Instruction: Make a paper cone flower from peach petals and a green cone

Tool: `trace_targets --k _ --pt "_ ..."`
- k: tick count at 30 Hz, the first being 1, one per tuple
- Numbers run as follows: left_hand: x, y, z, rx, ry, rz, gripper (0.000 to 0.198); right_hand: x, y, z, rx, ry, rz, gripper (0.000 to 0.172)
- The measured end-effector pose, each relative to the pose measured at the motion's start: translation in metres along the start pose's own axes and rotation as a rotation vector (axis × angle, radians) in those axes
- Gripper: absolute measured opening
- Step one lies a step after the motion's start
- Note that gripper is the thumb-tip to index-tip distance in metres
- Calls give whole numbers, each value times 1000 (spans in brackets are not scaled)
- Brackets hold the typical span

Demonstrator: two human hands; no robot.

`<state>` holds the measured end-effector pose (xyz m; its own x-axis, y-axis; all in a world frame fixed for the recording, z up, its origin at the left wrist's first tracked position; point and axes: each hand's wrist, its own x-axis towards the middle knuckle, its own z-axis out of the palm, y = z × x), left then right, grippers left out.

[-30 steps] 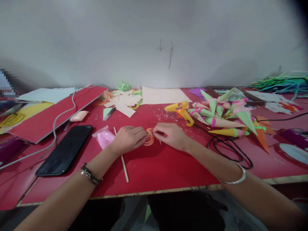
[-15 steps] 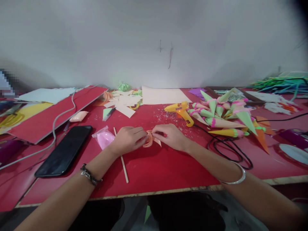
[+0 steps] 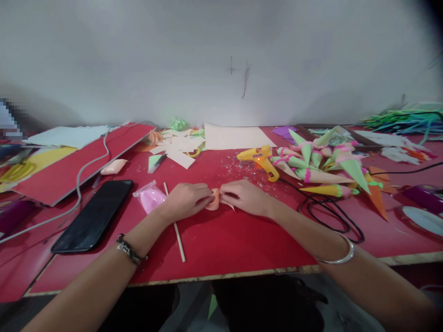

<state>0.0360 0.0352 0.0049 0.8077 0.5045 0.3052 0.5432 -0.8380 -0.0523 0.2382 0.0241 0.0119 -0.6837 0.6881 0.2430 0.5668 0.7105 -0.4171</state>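
Observation:
Between my two hands, just above the red tabletop, is a small peach-orange piece of curled paper strips (image 3: 214,200). My left hand (image 3: 187,199) pinches its left side, fingers closed. On the right side the fingers of my right hand (image 3: 244,196) are closed on it too, and a pale pointed end (image 3: 228,206) sticks out below them. My fingers hide part of the piece. Beside my left hand lie a bag of pink clay-like stuff (image 3: 150,196) and a thin white stick (image 3: 179,242), which passes under the hand.
A yellow hot glue gun (image 3: 259,159) lies behind my right hand, its black cord (image 3: 328,216) looped to the right. Paper cones (image 3: 321,159) are heaped beyond it. A black phone (image 3: 93,216) is at left. Cream paper sheets (image 3: 235,137) lie along the wall.
My right hand has shifted slightly and its fingers sit closer over the curled paper piece. The left hand keeps its hold almost unmoved.

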Motion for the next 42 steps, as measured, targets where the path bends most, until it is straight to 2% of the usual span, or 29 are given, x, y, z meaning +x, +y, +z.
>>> trace_targets --k 7,18,24,42 --pt "2 0 -1 -56 -19 -10 25 0 1 1 10 -1 0 23" --pt "0 -1 0 21 38 -8 30 -1 -5 -2 -55 -13 45 22" --pt "1 1 0 19 55 3 28 0 -4 0 -117 -8 13 25" --pt "0 4 -3 -23 63 20 27 0 -1 2 -74 -48 -90 23"
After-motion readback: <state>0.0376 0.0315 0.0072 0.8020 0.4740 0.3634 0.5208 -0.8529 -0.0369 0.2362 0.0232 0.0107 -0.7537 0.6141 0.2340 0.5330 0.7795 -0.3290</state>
